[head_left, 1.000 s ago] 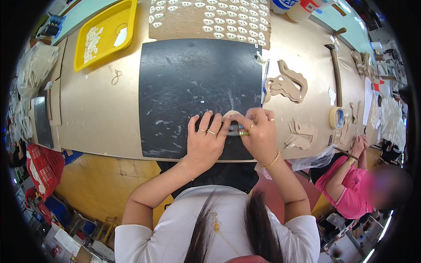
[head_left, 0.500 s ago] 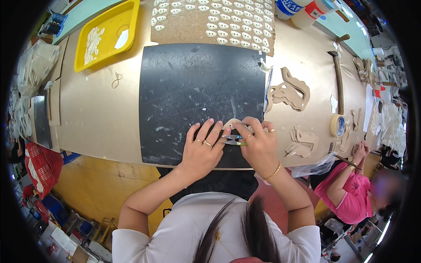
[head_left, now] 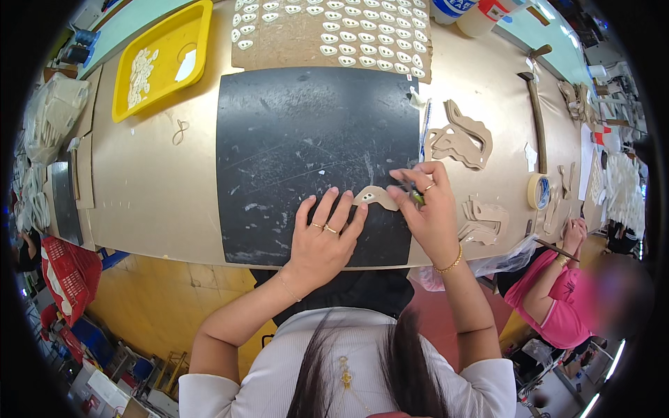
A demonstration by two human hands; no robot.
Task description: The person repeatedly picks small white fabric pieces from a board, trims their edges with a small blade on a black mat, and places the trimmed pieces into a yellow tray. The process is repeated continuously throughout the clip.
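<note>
A beige curved cut-out piece [head_left: 385, 199] lies on the black mat [head_left: 300, 132] near the table's front edge. On its left part sits a small white patch [head_left: 368, 198] with two dark holes. My left hand [head_left: 317, 240] rests flat on the mat with fingers stretched, its index fingertip and thumb side touching the piece's left end. Just right of the piece, my right hand [head_left: 433, 216] is closed around small green-handled thread snips [head_left: 417, 198]. The fingers mostly cover the snips, and the blades are blurred.
Behind the mat, a brown board [head_left: 286, 45] carries rows of white patches. A yellow tray [head_left: 164, 76] stands at the far left. To the right lie beige cut-outs [head_left: 481, 132], a tape roll [head_left: 538, 191] and a hammer [head_left: 535, 115]. A person in pink [head_left: 557, 310] sits at right.
My right hand has moved right and slightly up, off the piece, with the snips now tucked in the fingers. More of the beige piece shows. My left hand has stayed in place.
</note>
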